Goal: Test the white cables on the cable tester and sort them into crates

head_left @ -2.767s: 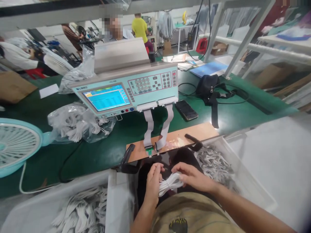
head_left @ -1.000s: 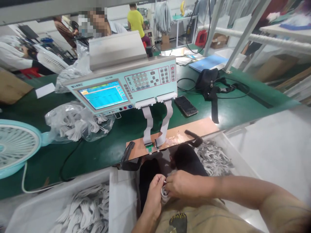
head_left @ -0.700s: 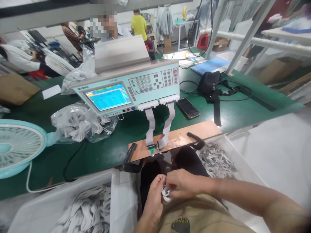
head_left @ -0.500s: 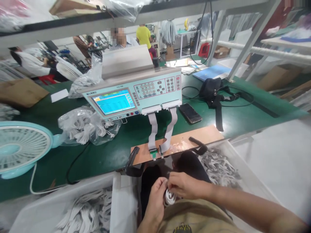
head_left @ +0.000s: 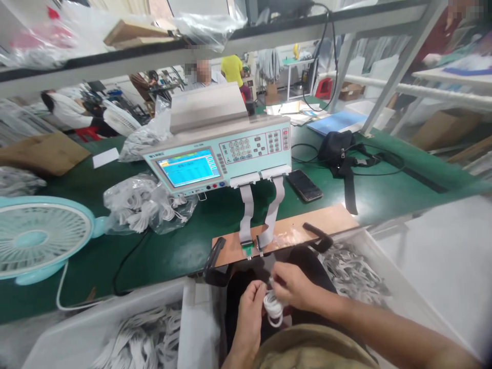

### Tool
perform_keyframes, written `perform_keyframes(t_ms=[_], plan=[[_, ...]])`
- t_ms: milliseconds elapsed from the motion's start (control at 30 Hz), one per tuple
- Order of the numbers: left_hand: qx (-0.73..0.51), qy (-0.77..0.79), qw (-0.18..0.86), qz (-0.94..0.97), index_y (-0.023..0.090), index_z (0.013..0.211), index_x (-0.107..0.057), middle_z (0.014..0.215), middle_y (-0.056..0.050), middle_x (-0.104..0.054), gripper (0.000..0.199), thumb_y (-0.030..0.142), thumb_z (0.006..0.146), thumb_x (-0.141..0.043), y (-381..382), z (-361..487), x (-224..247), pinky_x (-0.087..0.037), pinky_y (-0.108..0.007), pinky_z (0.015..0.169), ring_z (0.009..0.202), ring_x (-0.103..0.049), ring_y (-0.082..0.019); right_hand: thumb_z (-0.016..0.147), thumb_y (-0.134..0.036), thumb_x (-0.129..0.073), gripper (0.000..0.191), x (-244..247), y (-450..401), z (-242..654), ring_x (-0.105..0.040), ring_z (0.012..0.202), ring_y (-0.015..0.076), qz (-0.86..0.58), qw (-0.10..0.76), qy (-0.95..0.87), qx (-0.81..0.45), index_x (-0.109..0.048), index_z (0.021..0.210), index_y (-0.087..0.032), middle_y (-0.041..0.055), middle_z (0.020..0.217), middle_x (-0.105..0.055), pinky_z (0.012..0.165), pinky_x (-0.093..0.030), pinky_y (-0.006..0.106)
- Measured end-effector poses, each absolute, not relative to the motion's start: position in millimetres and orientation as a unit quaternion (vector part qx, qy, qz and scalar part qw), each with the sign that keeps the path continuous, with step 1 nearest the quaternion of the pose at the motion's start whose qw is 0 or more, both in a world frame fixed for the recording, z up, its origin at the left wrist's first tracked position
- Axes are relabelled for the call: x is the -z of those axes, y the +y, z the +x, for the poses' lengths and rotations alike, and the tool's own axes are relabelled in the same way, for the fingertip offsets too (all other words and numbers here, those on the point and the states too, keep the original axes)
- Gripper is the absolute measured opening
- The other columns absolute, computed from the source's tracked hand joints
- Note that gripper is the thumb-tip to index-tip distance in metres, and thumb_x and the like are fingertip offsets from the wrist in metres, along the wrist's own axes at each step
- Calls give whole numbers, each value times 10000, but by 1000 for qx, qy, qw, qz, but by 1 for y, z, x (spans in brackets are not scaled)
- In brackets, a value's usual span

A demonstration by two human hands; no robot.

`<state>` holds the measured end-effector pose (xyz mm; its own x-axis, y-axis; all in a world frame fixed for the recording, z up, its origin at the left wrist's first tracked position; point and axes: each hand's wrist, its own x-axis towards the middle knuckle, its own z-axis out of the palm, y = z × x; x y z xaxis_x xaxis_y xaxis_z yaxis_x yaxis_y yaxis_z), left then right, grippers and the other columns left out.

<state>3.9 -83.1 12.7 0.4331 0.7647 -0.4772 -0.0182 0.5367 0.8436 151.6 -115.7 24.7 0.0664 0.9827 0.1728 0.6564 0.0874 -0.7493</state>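
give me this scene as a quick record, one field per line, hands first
left hand: holding a coiled white cable
right hand: beside the coil, fingers bent; exact grip unclear
instrument: on the green table, screen lit
ribbon cables: two, from instrument front down to the brown board
phone: right of the ribbon cables
fan: at the table's left
bins: left one and right one, both holding cables
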Motion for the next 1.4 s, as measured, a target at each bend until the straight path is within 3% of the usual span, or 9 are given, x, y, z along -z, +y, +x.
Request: perform_keyframes(t_ms=[133, 267, 500, 800, 967, 1167, 1400], plan=[[-318, 471, 684, 457, 152, 761, -606, 620, 25, -555, 260, 410, 748, -637, -70, 9, -2, -397, -186, 504, 550, -486, -97, 795, -212, -467, 74, -11, -101, 150, -397, 531, 93, -656, 489, -468, -334, -467, 723, -192, -60, 585, -429, 531, -344, 207], [-357, 479, 690, 409, 150, 790, -623, 633, 25, -583, 248, 381, 716, -675, -57, 15, 0, -426, -186, 514, 561, -529, -102, 802, -321, -507, 153, -4, -92, 142, -437, 565, 105, -603, 542, -399, -428, -535, 762, -176, -40, 624, -486, 551, -377, 216], [-356, 465, 745, 319, 132, 782, -643, 632, 14, -620, 287, 343, 623, -755, -51, 19, -9, -447, -189, 511, 551, -560, -104, 759, -378, -567, 230, -4, -87, 137, -448, 565, 113, -615, 565, -346, -429, -550, 677, -164, -22, 615, -517, 538, -381, 222], [-297, 409, 722, 472, 122, 819, -689, 651, -24, -636, 329, 435, 722, -657, -37, 4, -6, -411, -195, 468, 541, -527, -123, 638, -496, -671, 359, -15, -81, 130, -461, 489, 107, -583, 594, -226, -506, -567, 629, -152, -13, 555, -548, 493, -374, 236], [-354, 391, 676, 514, 137, 844, -688, 760, -35, -655, 274, 388, 794, -591, -35, 5, -2, -441, -235, 686, 716, -571, -164, 605, -477, -708, 354, -20, -79, 128, -461, 489, 104, -564, 611, -189, -522, -570, 623, -152, -18, 547, -549, 495, -367, 231], [-394, 410, 644, 512, 132, 734, -648, 628, 6, -573, 266, 379, 802, -575, -40, 11, 1, -382, -210, 583, 612, -489, -135, 599, -436, -726, 327, -26, -81, 130, -425, 478, 86, -557, 598, -196, -542, -576, 622, -146, -28, 543, -546, 501, -336, 220], [-425, 418, 673, 439, 127, 693, -603, 581, 21, -529, 287, 402, 775, -597, -39, 21, 6, -343, -209, 517, 541, -456, -111, 622, -457, -713, 329, -29, -80, 132, -482, 530, 115, -557, 592, -213, -542, -597, 649, -150, -12, 577, -587, 555, -379, 236]])
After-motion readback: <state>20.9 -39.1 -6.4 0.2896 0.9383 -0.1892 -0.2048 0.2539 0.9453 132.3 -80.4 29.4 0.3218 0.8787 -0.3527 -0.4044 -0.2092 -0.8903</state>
